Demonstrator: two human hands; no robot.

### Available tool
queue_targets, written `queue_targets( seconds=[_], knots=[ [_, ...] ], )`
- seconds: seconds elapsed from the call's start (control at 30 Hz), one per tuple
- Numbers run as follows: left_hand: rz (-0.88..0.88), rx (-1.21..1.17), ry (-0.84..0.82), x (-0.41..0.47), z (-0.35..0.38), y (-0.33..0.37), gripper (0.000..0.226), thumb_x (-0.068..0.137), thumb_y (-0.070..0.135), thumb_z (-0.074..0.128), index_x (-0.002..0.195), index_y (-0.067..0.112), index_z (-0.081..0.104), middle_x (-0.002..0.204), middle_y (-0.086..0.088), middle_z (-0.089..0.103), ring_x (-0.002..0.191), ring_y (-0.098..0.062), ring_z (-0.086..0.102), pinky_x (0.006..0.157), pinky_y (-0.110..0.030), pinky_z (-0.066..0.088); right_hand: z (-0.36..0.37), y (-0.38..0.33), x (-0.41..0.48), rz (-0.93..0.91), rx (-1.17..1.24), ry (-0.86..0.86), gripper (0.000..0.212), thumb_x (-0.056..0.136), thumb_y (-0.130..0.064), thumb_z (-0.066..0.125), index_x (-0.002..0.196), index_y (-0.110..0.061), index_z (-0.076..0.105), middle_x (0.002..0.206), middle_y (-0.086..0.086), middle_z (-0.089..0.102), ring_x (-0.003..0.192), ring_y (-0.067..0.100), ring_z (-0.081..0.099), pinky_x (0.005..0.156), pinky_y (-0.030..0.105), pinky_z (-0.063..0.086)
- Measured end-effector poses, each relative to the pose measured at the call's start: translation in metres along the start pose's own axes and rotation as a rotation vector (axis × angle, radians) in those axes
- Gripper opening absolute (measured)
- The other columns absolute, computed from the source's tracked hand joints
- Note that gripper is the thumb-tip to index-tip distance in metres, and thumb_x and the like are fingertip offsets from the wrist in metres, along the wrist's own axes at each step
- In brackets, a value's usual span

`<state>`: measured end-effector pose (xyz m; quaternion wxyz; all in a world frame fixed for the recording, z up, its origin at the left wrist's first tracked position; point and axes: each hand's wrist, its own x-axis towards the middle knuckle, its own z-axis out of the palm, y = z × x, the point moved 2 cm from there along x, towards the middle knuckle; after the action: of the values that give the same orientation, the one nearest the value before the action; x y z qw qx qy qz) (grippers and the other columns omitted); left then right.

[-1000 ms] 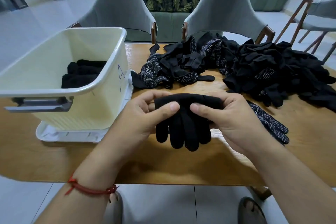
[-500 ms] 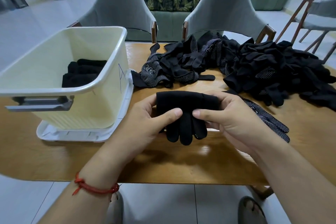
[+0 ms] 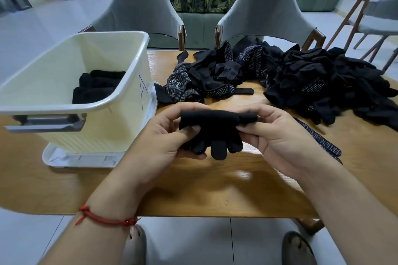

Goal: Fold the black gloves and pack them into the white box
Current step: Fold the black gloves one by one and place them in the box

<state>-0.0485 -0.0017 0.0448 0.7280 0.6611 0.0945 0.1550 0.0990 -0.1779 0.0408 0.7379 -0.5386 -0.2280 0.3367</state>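
Head view: a black glove bundle (image 3: 215,127) is sitting at the centre of the frame, held just above the wooden table (image 3: 193,189), doubled over with its fingertips hanging down.
Left hand (image 3: 170,135): is pinching the bundle's left end, thumb on the near face, fingers curled behind.
Right hand (image 3: 277,140): is pinching the right end the same way.
White box (image 3: 120,92): is standing at the left of the frame, with folded gloves (image 3: 97,86) lying inside.
Loose gloves (image 3: 312,84): are heaping across the upper right; one dotted glove (image 3: 318,137) is lying just right of the right hand.
Doing it well: probably keeping both pinches firm, tucking the dangling fingertips under, and holding the fold tight while carrying it left.
Writing: a handwritten blue "A" (image 3: 142,90) is showing on the box side; a white printed logo (image 3: 176,80) on one glove is too small to read.
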Motion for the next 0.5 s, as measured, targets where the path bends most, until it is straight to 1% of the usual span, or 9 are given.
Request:
queue_targets(
  seconds=[0.03, 0.1, 0.17, 0.23, 0.3, 0.33, 0.37, 0.43, 0.5],
  knots=[
    [-0.002, -0.004, -0.009, -0.0007, -0.0002, 0.0015, 0.032, 0.103, -0.003, 0.056, 0.123, 0.014, 0.073, 0.117, -0.026, 0.065, 0.089, -0.032, 0.065, 0.07, -0.039, 0.063, -0.0002, -0.0002, -0.0001, -0.004, 0.004, 0.002, 0.022, 0.087, 0.012, 0.062, 0.097, -0.004, 0.073, 0.116, 0.014, 0.079, 0.108, 0.026, 0.077, 0.083, 0.027, 0.062],
    [-0.016, -0.046, -0.027, -0.0016, 0.0004, 0.003, 0.037, 0.103, -0.01, 0.048, 0.109, 0.013, 0.076, 0.127, -0.013, 0.071, 0.101, -0.033, 0.069, 0.071, -0.039, 0.063, 0.0002, -0.0005, -0.0003, -0.002, 0.002, -0.008, 0.021, 0.091, 0.012, 0.057, 0.096, -0.004, 0.07, 0.124, 0.016, 0.077, 0.113, 0.029, 0.076, 0.084, 0.026, 0.061],
    [-0.049, -0.137, -0.033, -0.0029, 0.0008, 0.0046, 0.045, 0.096, -0.013, 0.036, 0.098, 0.009, 0.076, 0.131, -0.011, 0.072, 0.104, -0.033, 0.071, 0.072, -0.041, 0.062, 0.0012, -0.0012, -0.0008, 0.013, -0.008, -0.029, 0.023, 0.093, 0.009, 0.057, 0.091, -0.007, 0.073, 0.126, 0.016, 0.076, 0.108, 0.026, 0.076, 0.08, 0.025, 0.061],
    [-0.074, -0.215, -0.032, -0.0028, 0.0003, 0.004, 0.04, 0.088, -0.001, 0.033, 0.099, 0.0, 0.072, 0.131, -0.017, 0.072, 0.103, -0.033, 0.07, 0.077, -0.044, 0.063, 0.0021, -0.0022, -0.002, 0.034, -0.019, -0.045, 0.035, 0.1, 0.01, 0.049, 0.087, -0.008, 0.076, 0.123, 0.014, 0.078, 0.096, 0.021, 0.077, 0.075, 0.026, 0.06],
    [-0.084, -0.236, -0.007, -0.0016, -0.0007, 0.0022, 0.036, 0.093, 0.019, 0.042, 0.099, -0.002, 0.071, 0.131, -0.019, 0.071, 0.101, -0.033, 0.07, 0.081, -0.045, 0.062, 0.0009, -0.0016, -0.003, 0.068, -0.003, -0.039, 0.05, 0.104, 0.01, 0.035, 0.086, -0.007, 0.079, 0.114, 0.014, 0.079, 0.085, 0.022, 0.075, 0.075, 0.031, 0.061],
    [-0.083, -0.202, 0.019, -0.0004, -0.0014, 0.0008, 0.036, 0.095, 0.026, 0.048, 0.097, 0.0, 0.073, 0.13, -0.017, 0.072, 0.099, -0.034, 0.069, 0.081, -0.044, 0.062, 0.0002, -0.0012, -0.0036, 0.088, 0.011, -0.039, 0.052, 0.104, 0.008, 0.032, 0.088, -0.006, 0.079, 0.111, 0.017, 0.077, 0.085, 0.026, 0.074, 0.077, 0.035, 0.063],
    [-0.076, -0.133, 0.05, 0.0007, -0.0022, -0.0009, 0.032, 0.095, 0.028, 0.055, 0.094, 0.002, 0.074, 0.128, -0.015, 0.073, 0.098, -0.034, 0.068, 0.08, -0.043, 0.061, -0.0001, -0.0009, -0.0038, 0.107, 0.023, -0.043, 0.049, 0.102, 0.004, 0.032, 0.091, -0.004, 0.079, 0.113, 0.021, 0.075, 0.089, 0.031, 0.073, 0.081, 0.039, 0.064],
    [-0.047, 0.008, 0.087, 0.0019, -0.0034, -0.0035, 0.014, 0.097, 0.016, 0.067, 0.092, 0.005, 0.075, 0.126, -0.009, 0.074, 0.099, -0.034, 0.069, 0.081, -0.04, 0.06, 0.0011, 0.0002, -0.0038, 0.136, 0.026, -0.065, 0.035, 0.099, -0.01, 0.042, 0.096, -0.004, 0.076, 0.117, 0.024, 0.069, 0.097, 0.037, 0.07, 0.088, 0.045, 0.064],
    [-0.026, 0.043, 0.093, 0.0015, -0.0026, -0.0047, 0.008, 0.099, 0.004, 0.067, 0.097, 0.006, 0.075, 0.126, -0.011, 0.074, 0.1, -0.033, 0.07, 0.083, -0.04, 0.06, 0.0046, 0.0012, -0.0037, 0.135, -0.037, -0.054, 0.017, 0.095, -0.022, 0.064, 0.094, -0.009, 0.074, 0.111, 0.017, 0.068, 0.097, 0.033, 0.07, 0.089, 0.044, 0.063]
  ],
)
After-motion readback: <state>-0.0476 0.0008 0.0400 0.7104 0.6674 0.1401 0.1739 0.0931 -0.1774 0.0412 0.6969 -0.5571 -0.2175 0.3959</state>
